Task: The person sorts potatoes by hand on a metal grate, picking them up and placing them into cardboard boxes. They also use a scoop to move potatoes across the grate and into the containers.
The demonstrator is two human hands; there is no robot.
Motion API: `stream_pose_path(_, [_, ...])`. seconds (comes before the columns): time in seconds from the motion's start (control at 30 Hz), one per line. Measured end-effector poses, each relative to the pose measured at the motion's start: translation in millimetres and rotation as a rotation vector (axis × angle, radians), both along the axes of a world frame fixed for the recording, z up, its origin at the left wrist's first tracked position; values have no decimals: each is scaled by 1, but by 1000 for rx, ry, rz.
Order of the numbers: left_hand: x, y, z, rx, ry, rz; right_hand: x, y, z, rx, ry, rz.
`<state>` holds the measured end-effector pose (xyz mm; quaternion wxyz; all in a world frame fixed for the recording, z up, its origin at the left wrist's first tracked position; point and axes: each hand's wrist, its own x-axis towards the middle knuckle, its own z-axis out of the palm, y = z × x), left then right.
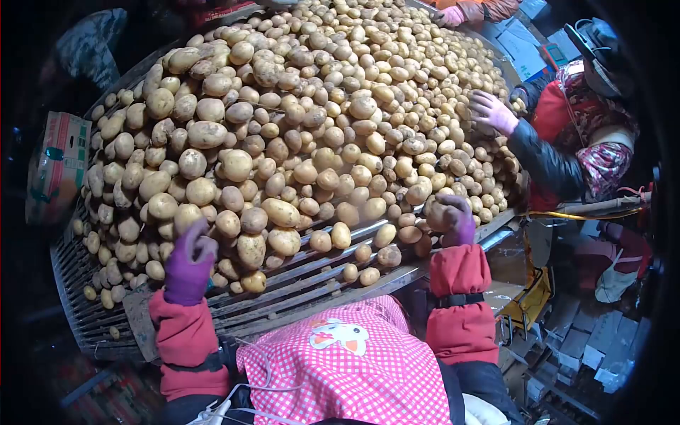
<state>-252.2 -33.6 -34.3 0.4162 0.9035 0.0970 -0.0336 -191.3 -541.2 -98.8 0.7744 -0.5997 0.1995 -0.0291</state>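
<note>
A large heap of potatoes [304, 113] covers the slatted metal table [283, 297] in front of me. My left hand [189, 265], in a purple glove, is at the near left side of the heap. Its fingers are bent and apart, with the fingertips next to a potato [188, 217] and nothing visible in the grasp. On the right, my right hand [460, 221], also gloved in purple, curls around a potato [438, 216] near the table's right edge. Several loose potatoes, including a small one [369, 276], lie on the slats between my hands.
Across the right edge, a co-worker's gloved hand [494, 112] rests on the heap. Another person's pink-gloved hand [450, 15] is at the far edge. A cardboard box [67, 152] stands at the left. A yellow-framed crate [531, 297] sits below on the right.
</note>
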Motion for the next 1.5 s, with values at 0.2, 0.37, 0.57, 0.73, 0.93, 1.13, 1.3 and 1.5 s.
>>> stream_pose_path(0.2, [10, -57, 8, 260, 186, -112, 19, 10, 18, -823, 313, 259])
stream_pose_path(0.37, [14, -83, -3, 400, 193, -263, 52, 24, 24, -1129, 462, 777])
stream_pose_path(0.57, [32, -109, 10, 622, -97, -312, 19, -36, -30, -423, 80, 568])
stream_pose_path(0.73, [78, -186, -11, 224, -385, -738, -60, -25, -10, 308, -124, 217])
stream_pose_path(0.93, [119, -328, -42, 671, -10, -1149, -142, -44, 19, 606, -303, -74])
stream_pose_path(1.13, [136, -383, -65, 994, 61, -1138, -240, -76, 24, 654, -336, -402])
stream_pose_path(1.3, [146, -390, -80, 1044, 48, -1082, -327, -85, -9, 613, -74, -740])
stream_pose_path(1.5, [150, -387, -93, 1041, 24, -1012, -411, -112, -37, 768, -47, -960])
